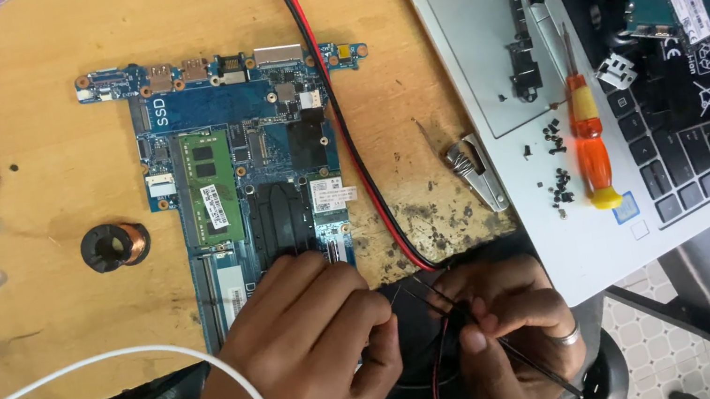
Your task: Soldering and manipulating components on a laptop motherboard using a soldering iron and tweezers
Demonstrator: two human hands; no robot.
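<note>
Right, left hand [317, 348] presses flat, fingers loosely curled, on the blue laptop motherboard [246, 169] near the wooden table's [36, 164] front edge; right hand [508, 327] pinches thin black probes [448, 308] tight.

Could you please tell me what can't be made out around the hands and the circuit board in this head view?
- Lower end of the blue circuit board: covered by the left hand.
- What the right hand pinches: hidden by its fingers, only thin probes and red-black wires show.
- Both wrists: cut off by the bottom edge.
- Loose screws on the laptop: too small.
</note>
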